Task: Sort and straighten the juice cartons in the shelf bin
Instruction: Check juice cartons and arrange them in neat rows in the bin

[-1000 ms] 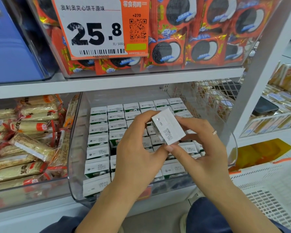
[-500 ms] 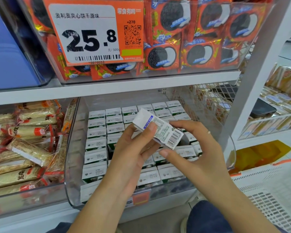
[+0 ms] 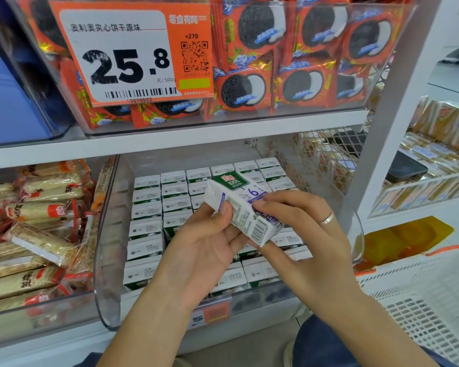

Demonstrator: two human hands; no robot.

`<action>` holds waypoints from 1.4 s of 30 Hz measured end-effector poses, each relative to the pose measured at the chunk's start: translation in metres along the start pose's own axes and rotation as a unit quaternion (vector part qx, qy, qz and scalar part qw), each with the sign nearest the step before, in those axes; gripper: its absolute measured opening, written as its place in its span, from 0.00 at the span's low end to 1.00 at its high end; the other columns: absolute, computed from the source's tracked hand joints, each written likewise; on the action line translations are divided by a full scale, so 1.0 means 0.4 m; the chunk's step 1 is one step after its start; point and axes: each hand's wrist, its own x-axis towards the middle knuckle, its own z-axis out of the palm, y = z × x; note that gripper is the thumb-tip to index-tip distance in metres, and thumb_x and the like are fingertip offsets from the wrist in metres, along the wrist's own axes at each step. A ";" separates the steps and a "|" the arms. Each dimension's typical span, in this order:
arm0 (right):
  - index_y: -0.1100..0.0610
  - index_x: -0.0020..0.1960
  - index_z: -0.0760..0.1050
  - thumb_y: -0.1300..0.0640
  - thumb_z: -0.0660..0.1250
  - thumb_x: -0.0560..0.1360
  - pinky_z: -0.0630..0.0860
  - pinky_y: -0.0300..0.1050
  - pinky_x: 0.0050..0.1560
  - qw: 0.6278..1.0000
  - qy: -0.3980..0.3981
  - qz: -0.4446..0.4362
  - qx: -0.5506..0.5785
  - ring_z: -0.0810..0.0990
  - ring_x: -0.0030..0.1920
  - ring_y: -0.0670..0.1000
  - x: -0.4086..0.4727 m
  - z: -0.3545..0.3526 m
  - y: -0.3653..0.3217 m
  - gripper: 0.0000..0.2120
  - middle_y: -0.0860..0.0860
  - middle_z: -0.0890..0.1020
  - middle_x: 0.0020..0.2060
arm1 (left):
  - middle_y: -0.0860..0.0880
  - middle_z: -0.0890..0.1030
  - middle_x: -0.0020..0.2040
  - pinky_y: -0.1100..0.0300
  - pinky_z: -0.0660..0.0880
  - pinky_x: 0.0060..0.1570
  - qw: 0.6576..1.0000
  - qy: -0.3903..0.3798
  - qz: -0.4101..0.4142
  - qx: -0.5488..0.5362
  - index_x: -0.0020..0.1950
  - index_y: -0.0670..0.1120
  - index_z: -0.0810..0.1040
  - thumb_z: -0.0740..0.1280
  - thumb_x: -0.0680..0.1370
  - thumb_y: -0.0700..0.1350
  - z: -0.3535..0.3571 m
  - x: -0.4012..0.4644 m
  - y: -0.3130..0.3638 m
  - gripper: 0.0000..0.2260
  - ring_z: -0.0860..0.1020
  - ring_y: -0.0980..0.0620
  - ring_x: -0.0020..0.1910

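A: Where is the small white-and-green juice carton?
B: Tilted above the clear plastic shelf bin, over the upright rows of cartons.
A: And the hands?
B: The left hand and the right hand both grip it.
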 end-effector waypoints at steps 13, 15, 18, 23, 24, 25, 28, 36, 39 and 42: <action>0.51 0.60 0.75 0.62 0.71 0.69 0.71 0.38 0.59 1.000 -0.001 0.020 0.022 0.74 0.59 0.45 0.007 -0.002 -0.013 0.21 0.45 0.76 0.55 | 0.39 0.79 0.58 0.51 0.80 0.49 0.999 0.012 -0.027 -0.027 0.57 0.40 0.81 0.77 0.65 0.41 0.000 0.004 -0.008 0.21 0.80 0.44 0.53; 0.47 0.63 0.70 0.56 0.70 0.67 0.69 0.32 0.58 0.993 0.014 0.090 0.074 0.74 0.58 0.40 0.009 -0.006 -0.021 0.25 0.39 0.76 0.54 | 0.38 0.78 0.60 0.48 0.77 0.55 0.998 0.034 -0.050 0.029 0.58 0.41 0.81 0.73 0.67 0.47 0.003 0.008 -0.012 0.21 0.76 0.41 0.56; 0.43 0.61 0.72 0.49 0.74 0.65 0.71 0.32 0.55 0.980 0.057 0.148 0.124 0.77 0.56 0.43 0.013 -0.016 -0.025 0.25 0.38 0.78 0.53 | 0.36 0.78 0.61 0.48 0.77 0.58 0.989 0.024 -0.088 0.120 0.64 0.42 0.77 0.69 0.69 0.55 0.014 0.007 -0.018 0.27 0.78 0.39 0.59; 0.40 0.54 0.75 0.45 0.75 0.63 0.75 0.34 0.50 0.964 0.077 0.211 0.140 0.79 0.52 0.44 0.020 -0.016 -0.032 0.21 0.40 0.81 0.49 | 0.38 0.81 0.58 0.52 0.79 0.54 0.968 0.035 -0.133 0.208 0.65 0.43 0.76 0.67 0.67 0.62 0.021 0.003 -0.024 0.32 0.81 0.42 0.56; 0.41 0.52 0.76 0.46 0.76 0.62 0.77 0.35 0.47 0.952 0.086 0.242 0.167 0.81 0.50 0.44 0.025 -0.017 -0.031 0.20 0.41 0.82 0.47 | 0.38 0.81 0.58 0.52 0.79 0.54 0.969 0.035 -0.126 0.212 0.64 0.45 0.77 0.67 0.68 0.61 0.021 0.002 -0.025 0.30 0.81 0.42 0.56; 0.43 0.51 0.77 0.46 0.77 0.62 0.79 0.37 0.45 0.935 0.098 0.276 0.202 0.82 0.47 0.45 0.030 -0.019 -0.028 0.19 0.43 0.83 0.45 | 0.39 0.81 0.59 0.52 0.79 0.53 0.969 0.035 -0.112 0.215 0.61 0.47 0.80 0.69 0.68 0.60 0.020 0.000 -0.024 0.27 0.81 0.42 0.57; 0.54 0.51 0.77 0.44 0.78 0.59 0.79 0.40 0.42 0.867 0.131 0.381 0.293 0.83 0.40 0.47 0.042 -0.027 -0.002 0.24 0.48 0.84 0.39 | 0.45 0.83 0.56 0.55 0.79 0.52 0.965 0.045 -0.055 0.251 0.49 0.51 0.85 0.72 0.68 0.54 0.015 -0.004 -0.027 0.13 0.81 0.45 0.56; 0.52 0.51 0.76 0.41 0.71 0.60 0.77 0.38 0.35 0.825 0.072 0.473 0.302 0.83 0.40 0.49 0.036 -0.023 0.034 0.24 0.53 0.82 0.38 | 0.53 0.86 0.45 0.63 0.80 0.41 0.947 0.101 0.036 0.302 0.40 0.54 0.86 0.74 0.62 0.58 0.020 -0.001 -0.024 0.12 0.84 0.52 0.47; 0.49 0.51 0.76 0.40 0.69 0.63 0.80 0.41 0.38 0.849 0.016 0.460 0.260 0.83 0.38 0.46 0.037 -0.036 0.039 0.21 0.47 0.84 0.36 | 0.51 0.86 0.44 0.64 0.80 0.40 0.933 0.123 0.062 0.333 0.42 0.52 0.86 0.73 0.60 0.59 0.015 0.004 -0.022 0.16 0.84 0.53 0.46; 0.45 0.53 0.73 0.38 0.65 0.71 0.77 0.36 0.40 0.951 0.009 0.309 -0.015 0.80 0.42 0.41 0.035 -0.093 0.064 0.15 0.42 0.82 0.40 | 0.52 0.86 0.42 0.64 0.80 0.41 0.912 0.145 0.123 0.364 0.44 0.53 0.85 0.73 0.60 0.59 0.015 0.009 -0.006 0.16 0.83 0.57 0.45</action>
